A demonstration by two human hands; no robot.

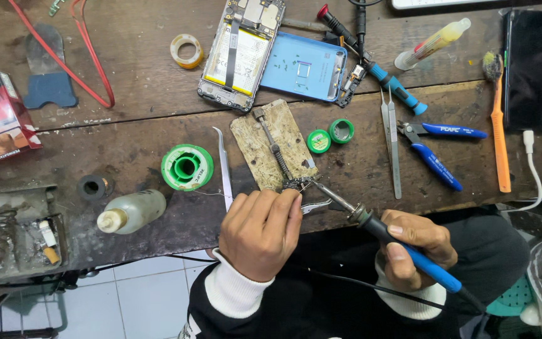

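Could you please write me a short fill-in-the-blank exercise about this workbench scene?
1. The right hand holds a soldering iron with a ____ handle.
2. The left hand pinches a small circuit board at the edge of the worn ____ holder plate.
3. The solder spool left of the tweezers is ____.

Missing words: blue; wooden; green

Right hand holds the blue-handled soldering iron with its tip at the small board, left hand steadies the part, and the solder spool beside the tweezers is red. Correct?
Not quite: the head view shows the solder spool is green. The right hand does hold the soldering iron, and the left hand steadies the small board beside the tweezers.
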